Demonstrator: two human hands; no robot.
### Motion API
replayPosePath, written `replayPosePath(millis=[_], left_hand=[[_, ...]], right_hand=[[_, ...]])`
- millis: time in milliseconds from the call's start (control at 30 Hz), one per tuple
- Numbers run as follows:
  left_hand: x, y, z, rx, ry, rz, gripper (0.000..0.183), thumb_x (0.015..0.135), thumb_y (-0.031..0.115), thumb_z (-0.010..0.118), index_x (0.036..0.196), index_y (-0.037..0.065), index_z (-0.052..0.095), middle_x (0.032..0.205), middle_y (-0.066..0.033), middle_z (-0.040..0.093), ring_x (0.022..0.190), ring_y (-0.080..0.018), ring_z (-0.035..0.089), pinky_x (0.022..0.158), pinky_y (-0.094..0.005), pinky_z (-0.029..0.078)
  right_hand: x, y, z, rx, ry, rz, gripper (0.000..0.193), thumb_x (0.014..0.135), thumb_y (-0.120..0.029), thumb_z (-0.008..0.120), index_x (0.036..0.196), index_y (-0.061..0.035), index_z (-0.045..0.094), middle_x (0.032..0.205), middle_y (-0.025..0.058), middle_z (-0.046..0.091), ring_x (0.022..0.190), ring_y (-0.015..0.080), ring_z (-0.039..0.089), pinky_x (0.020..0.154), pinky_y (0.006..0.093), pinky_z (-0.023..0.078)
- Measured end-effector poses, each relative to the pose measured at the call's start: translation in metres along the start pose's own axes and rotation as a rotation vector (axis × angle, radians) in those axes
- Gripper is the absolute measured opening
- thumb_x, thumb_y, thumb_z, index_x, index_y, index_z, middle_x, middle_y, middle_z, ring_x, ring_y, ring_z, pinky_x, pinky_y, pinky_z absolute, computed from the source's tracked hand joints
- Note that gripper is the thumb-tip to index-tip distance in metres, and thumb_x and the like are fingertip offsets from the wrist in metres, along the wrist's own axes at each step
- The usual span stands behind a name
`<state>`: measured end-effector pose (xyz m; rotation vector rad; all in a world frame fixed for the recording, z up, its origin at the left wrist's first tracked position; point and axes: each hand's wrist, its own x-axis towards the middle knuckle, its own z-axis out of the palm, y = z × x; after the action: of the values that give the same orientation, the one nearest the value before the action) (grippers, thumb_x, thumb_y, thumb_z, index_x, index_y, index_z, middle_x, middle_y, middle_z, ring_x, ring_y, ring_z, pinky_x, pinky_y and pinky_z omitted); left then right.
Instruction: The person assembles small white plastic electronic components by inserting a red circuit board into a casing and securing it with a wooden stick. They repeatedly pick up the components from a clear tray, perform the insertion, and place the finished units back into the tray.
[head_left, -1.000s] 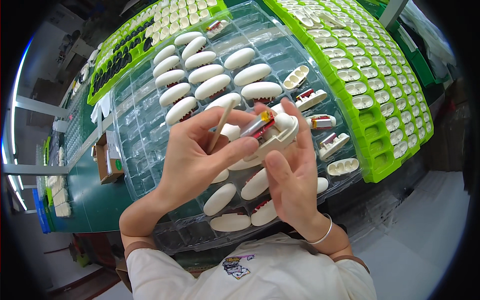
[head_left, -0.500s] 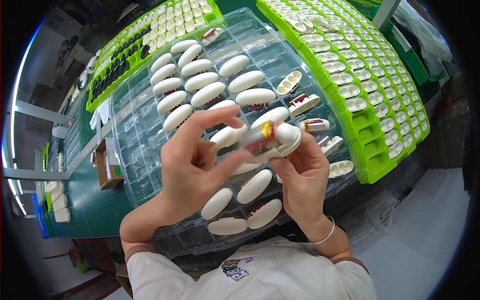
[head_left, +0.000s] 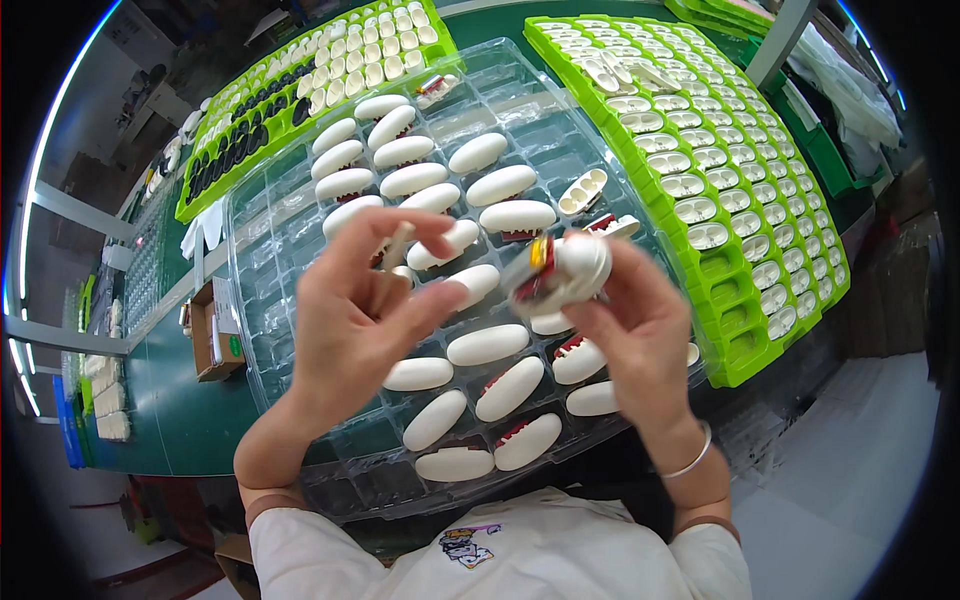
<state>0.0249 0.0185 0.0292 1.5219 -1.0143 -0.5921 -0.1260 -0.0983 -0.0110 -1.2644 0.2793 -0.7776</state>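
My right hand (head_left: 640,310) grips a white oval case (head_left: 585,265) above the tray, fingers and thumb closed around its right end. A clear, red and yellow part (head_left: 535,268) shows at the case's left side; motion smears its details. Facing it, my left hand (head_left: 360,300) has thumb and index finger spread apart, the other fingers curled. A thin pale piece (head_left: 396,246) appears between those fingers; I cannot tell whether it is held. Under both hands, a clear compartment tray (head_left: 275,300) bears several white oval cases (head_left: 488,345), many with red showing underneath.
A bright green tray (head_left: 715,290) of open white shells stands at the right. Another green tray (head_left: 185,205) with black and cream shells lies at the back left. A cardboard box (head_left: 210,340) sits beside the clear tray's left edge. Pale opened shells (head_left: 582,192) lie in its right compartments.
My left hand has drawn left, away from the case, widening the gap between the hands. My right hand has moved slightly right and turned the case. The head view has shifted a little.
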Motion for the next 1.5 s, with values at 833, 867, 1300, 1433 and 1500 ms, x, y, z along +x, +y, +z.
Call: replayPosePath(millis=[833,867,1300,1433,1500], left_hand=[[0.187,-0.070,-0.045,0.736,0.143,0.255,0.019,0.073,0.017,0.058,0.081,0.001,0.061,0.073,-0.0134,0.060,0.065,-0.0211,0.058,0.059,-0.0313,0.043],[0.208,-0.080,-0.040,0.782,0.127,0.233,0.019,0.072,0.018,0.059,0.081,0.001,0.061,0.073,-0.0133,0.061,0.068,-0.0219,0.058,0.061,-0.0313,0.044],[0.243,-0.110,-0.025,1.408,0.072,0.148,0.030,0.064,0.027,0.067,0.075,0.000,0.061,0.074,-0.0157,0.060,0.074,-0.0282,0.059,0.063,-0.0385,0.046],[0.235,-0.099,-0.040,1.352,0.138,0.145,0.030,0.066,0.028,0.065,0.076,0.000,0.059,0.073,-0.0152,0.060,0.075,-0.0281,0.059,0.062,-0.0382,0.046],[0.225,-0.083,-0.038,1.143,0.218,0.180,0.028,0.065,0.026,0.065,0.077,0.002,0.058,0.073,-0.0136,0.060,0.074,-0.0266,0.059,0.063,-0.0372,0.045]], right_hand=[[0.204,0.079,-0.018,-1.289,-0.640,-0.480,0.038,0.076,-0.004,0.050,0.113,-0.0102,0.048,0.104,0.0108,0.053,0.099,0.0272,0.048,0.082,0.0347,0.041],[0.206,0.080,-0.024,-1.307,-0.630,-0.517,0.037,0.076,-0.003,0.050,0.112,-0.0103,0.049,0.103,0.0108,0.053,0.099,0.0266,0.048,0.082,0.0343,0.041],[0.249,0.040,-0.127,-1.672,0.222,-0.158,0.033,0.064,-0.027,0.067,0.083,-0.0014,0.056,0.084,0.0154,0.058,0.080,0.0265,0.056,0.071,0.0356,0.045],[0.252,0.050,-0.131,-1.687,0.137,0.019,0.032,0.062,-0.023,0.065,0.082,0.0005,0.056,0.082,0.0173,0.060,0.081,0.0284,0.058,0.069,0.0363,0.048],[0.251,0.055,-0.136,-1.687,0.169,-0.014,0.029,0.062,-0.022,0.064,0.078,0.0013,0.056,0.079,0.0178,0.060,0.078,0.0293,0.058,0.068,0.0364,0.048]])
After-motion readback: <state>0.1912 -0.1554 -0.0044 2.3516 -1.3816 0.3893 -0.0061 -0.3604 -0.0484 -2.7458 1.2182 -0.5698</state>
